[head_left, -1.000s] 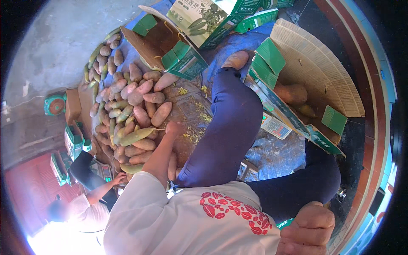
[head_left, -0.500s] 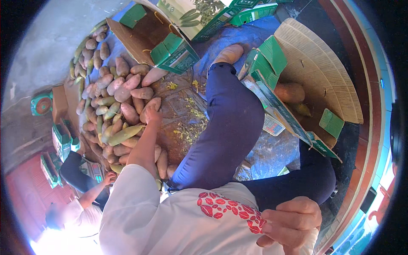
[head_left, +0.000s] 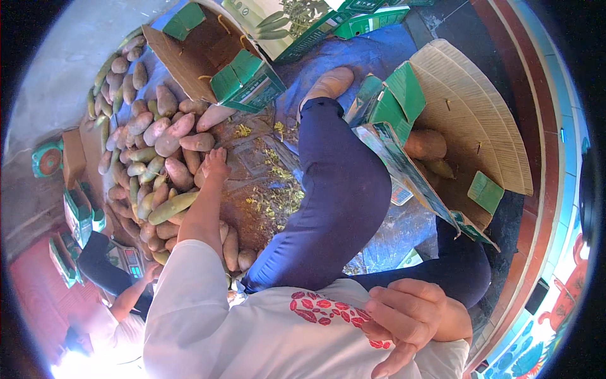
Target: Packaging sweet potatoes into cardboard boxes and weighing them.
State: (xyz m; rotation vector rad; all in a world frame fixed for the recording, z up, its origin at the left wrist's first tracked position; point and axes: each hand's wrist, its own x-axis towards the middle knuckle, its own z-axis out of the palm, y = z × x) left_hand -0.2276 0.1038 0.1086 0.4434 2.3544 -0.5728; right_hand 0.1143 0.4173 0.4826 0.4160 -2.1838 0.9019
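My left hand (head_left: 216, 163), its fingers stretched apart, reaches to the right edge of a pile of oblong brownish-pink tubers that look like sweet potatoes (head_left: 180, 174). I see nothing held in it; a tuber (head_left: 200, 177) lies right beside the palm. Among the pile are longer greenish pieces (head_left: 172, 208). Raised in front of my shirt, my right hand (head_left: 407, 319) is empty, with bent fingers apart and thumb extended downward in the picture. An open cardboard box (head_left: 473, 107) with green flaps stands right of my leg, a large brown tuber (head_left: 425, 144) and others inside.
Another open green-and-brown box (head_left: 199, 54) stands beyond the pile, beside a printed green carton (head_left: 287, 25). Yellow-green plant scraps (head_left: 271, 196) litter the ground before my bent leg (head_left: 344, 170). At far left another person's arm (head_left: 129, 300) is near a scale (head_left: 134, 260).
My left hand has shifted slightly left and its fingers now show stretched apart. My right hand has moved a little left and its curled fingers have spread. The whole view has shifted slightly.
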